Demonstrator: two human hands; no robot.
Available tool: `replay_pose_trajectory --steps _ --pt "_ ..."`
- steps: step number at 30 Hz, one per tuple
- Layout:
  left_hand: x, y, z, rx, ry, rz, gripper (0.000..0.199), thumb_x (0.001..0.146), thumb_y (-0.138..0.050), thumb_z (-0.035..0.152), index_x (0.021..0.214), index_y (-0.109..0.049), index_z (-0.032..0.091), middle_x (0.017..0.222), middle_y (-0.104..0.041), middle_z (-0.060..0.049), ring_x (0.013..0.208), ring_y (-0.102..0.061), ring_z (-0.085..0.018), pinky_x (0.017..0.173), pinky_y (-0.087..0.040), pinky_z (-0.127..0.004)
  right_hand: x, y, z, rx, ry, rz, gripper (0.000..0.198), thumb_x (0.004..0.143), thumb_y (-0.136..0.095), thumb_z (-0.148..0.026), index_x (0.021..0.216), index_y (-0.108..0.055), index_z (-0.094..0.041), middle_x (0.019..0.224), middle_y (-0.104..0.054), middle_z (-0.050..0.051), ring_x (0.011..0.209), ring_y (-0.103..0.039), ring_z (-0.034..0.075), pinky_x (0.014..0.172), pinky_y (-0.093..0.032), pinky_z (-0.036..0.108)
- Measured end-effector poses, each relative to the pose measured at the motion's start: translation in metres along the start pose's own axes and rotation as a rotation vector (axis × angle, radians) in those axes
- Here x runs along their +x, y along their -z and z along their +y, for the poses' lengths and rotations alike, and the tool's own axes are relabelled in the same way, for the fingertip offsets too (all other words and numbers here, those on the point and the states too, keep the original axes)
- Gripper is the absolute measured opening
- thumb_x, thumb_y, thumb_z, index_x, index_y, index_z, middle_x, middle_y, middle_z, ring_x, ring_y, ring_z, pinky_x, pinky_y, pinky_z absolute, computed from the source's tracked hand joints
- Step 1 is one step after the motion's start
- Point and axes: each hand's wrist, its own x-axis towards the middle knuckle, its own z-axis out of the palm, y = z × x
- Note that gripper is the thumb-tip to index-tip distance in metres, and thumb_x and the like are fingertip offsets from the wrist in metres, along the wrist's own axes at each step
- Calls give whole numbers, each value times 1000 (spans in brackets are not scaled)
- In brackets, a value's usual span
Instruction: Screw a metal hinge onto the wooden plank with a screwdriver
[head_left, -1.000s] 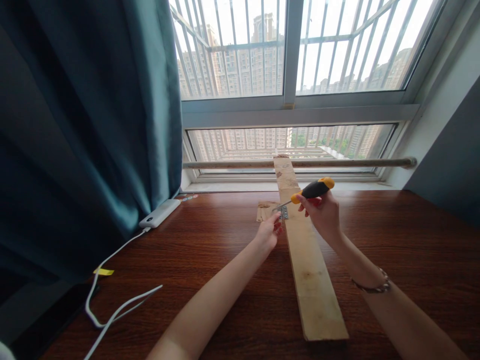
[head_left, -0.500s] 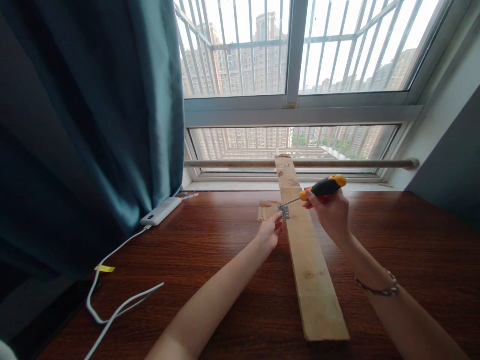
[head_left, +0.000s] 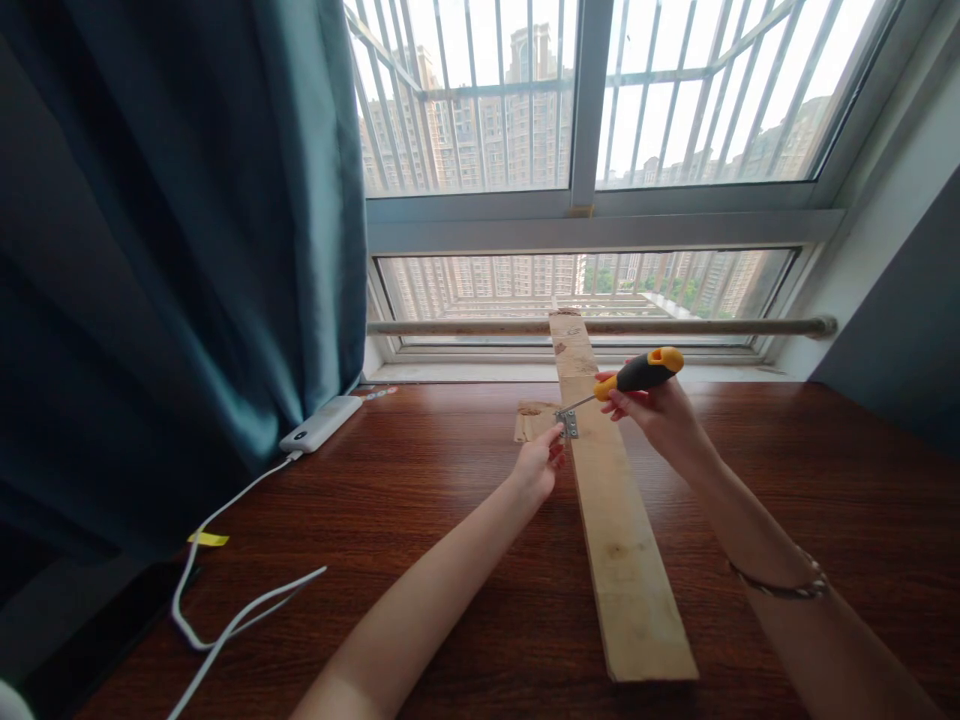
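Observation:
A metal hinge [head_left: 571,424] lies across the seam between a long wooden board [head_left: 626,540] and a short wood piece [head_left: 531,421] at its left side. My left hand [head_left: 538,466] is closed, with its fingertips pinching at the hinge's near left edge. In my right hand [head_left: 656,415] is a black-and-yellow screwdriver [head_left: 643,372], gripped around the front of its handle. The screwdriver slants down to the left, and its tip meets the upper left part of the hinge. Whether the tip sits in a screw is too small to tell.
Both wood pieces rest on a dark brown tabletop [head_left: 435,480]. To the left lie a white power bank [head_left: 322,424] and its white cable [head_left: 225,632], beside a blue curtain [head_left: 225,250]. The board's far end reaches a horizontal rail [head_left: 705,327] under the window.
My right hand has shifted its grip and turned on the screwdriver's handle, with the wrist lower and further right. The handle has moved slightly left. My left hand stays at the hinge.

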Motion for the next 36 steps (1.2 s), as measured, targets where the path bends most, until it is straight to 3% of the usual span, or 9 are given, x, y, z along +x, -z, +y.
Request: replay_pose_trajectory --steps 4,8,10,13,17,22,25,30,36 --pt "-1 -1 0 0 1 -11 8 67 -68 13 69 -60 12 61 -59 0 48 -48 -6 46 -33 -20 -3 2 -2 -32 2 -30 44 61 -72 -42 92 -50 -19 94 -68 7 60 -66 18 51 -54 30" --pt "-1 0 0 1 4 -6 8 68 -67 13 67 -59 13 58 -57 0 48 -47 -6 46 -33 -19 -8 -2 8 -465 92 269 39 59 -71 -47 80 -61 -16 71 -69 6 55 -63 19 53 -51 30" --pt "0 0 0 -2 5 -1 8 68 -67 13 66 -59 13 57 -56 1 48 -47 -7 46 -33 -20 -9 -5 14 -552 123 364 38 59 -71 -48 76 -63 -15 66 -68 5 57 -62 19 58 -50 30" --pt "0 0 0 -3 3 6 9 67 -68 14 66 -59 13 57 -55 1 47 -46 -6 46 -32 -20 -7 -7 20 -414 107 341 38 61 -69 -48 79 -64 -15 68 -68 5 56 -62 17 56 -49 28" --pt "-2 0 0 -3 -1 10 10 66 -68 13 65 -59 13 57 -56 1 47 -46 -6 47 -32 -20 -5 -5 8 -68 -39 187 44 57 -74 -41 92 -60 -17 80 -69 5 49 -59 12 44 -48 24" --pt "-3 -1 1 -3 -7 -6 10 65 -69 13 67 -60 13 58 -57 1 47 -46 -6 48 -33 -20 -4 1 -12 169 -170 69 51 48 -80 -30 93 -58 -17 87 -70 5 64 -67 19 60 -57 33" --pt "-3 -1 1 1 -7 -10 11 65 -70 14 67 -60 13 59 -58 0 48 -48 -6 47 -33 -20 -4 1 -8 43 -141 109 44 49 -79 -37 83 -63 -15 85 -70 8 61 -67 22 54 -57 33" --pt "-2 -1 1 5 -11 -5 13 65 -70 14 70 -59 13 58 -57 1 47 -48 -6 46 -33 -19 -6 -6 17 -496 20 335 39 57 -71 -52 62 -66 -14 49 -64 5 47 -62 21 45 -50 30" --pt "-1 0 1 27 -17 13 18 61 -74 17 69 -58 13 58 -56 2 47 -47 -5 48 -34 -20 -6 -8 27 -330 51 411 41 65 -64 -53 69 -66 -13 58 -69 7 51 -65 21 50 -52 29"
